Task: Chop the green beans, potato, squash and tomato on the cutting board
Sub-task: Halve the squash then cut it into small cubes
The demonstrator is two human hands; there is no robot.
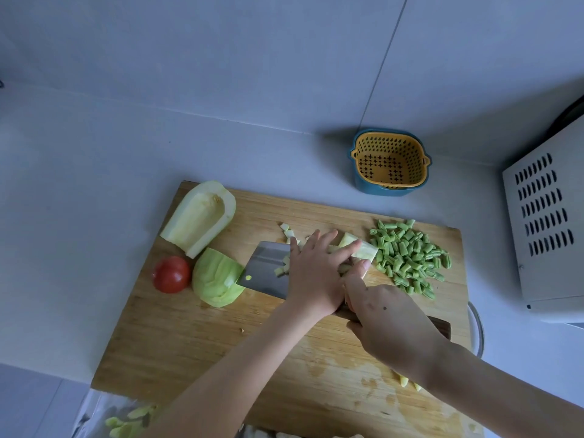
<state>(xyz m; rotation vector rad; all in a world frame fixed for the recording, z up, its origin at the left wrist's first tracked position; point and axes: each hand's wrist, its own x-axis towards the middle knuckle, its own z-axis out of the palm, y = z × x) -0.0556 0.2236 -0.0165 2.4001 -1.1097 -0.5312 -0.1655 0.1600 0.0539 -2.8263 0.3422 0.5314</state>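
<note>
Cutting board (189, 343), one tomato (172, 275), one cleaver (265, 267), two hands (313, 279) (392, 324)

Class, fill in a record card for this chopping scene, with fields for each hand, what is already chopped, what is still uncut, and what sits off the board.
Left hand: left hand, straight fingers pressing on the squash strip
Right hand: right hand, gripping the cleaver by its handle
Chopped: green beans, piled at the right of the cutting board
Uncut: tomato; hollowed squash half; skin-up squash chunk
Off board: yellow colander
</note>
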